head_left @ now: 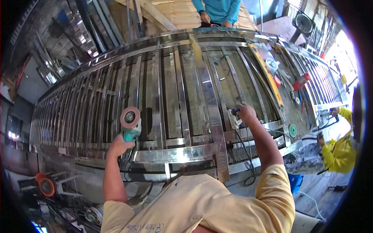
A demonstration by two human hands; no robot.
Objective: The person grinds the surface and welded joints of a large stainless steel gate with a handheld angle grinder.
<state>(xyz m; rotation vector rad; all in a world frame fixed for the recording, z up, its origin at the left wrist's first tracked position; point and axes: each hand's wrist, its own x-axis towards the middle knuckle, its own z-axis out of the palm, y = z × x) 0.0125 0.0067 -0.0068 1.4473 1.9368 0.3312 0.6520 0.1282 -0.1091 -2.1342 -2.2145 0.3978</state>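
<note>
My left hand (119, 146) is wrapped round the body of a green and grey angle grinder (132, 134). Its round reddish-brown disc (130, 117) faces up over the bars of a shiny metal frame (176, 154). Farther right, my right hand (247, 114) is closed on a small dark handle (235, 111). Just below that handle is a pale grey piece (235, 122), too small to identify, and dark cables run down beside it. Both hands are above the frame's near part.
An orange-yellow spirit level (268, 75), a red container (301, 81) and a green disc (292, 130) lie on the right. A person in teal (221, 11) is across the frame; another in yellow (340, 153) works at right. An orange fan (46, 186) stands lower left.
</note>
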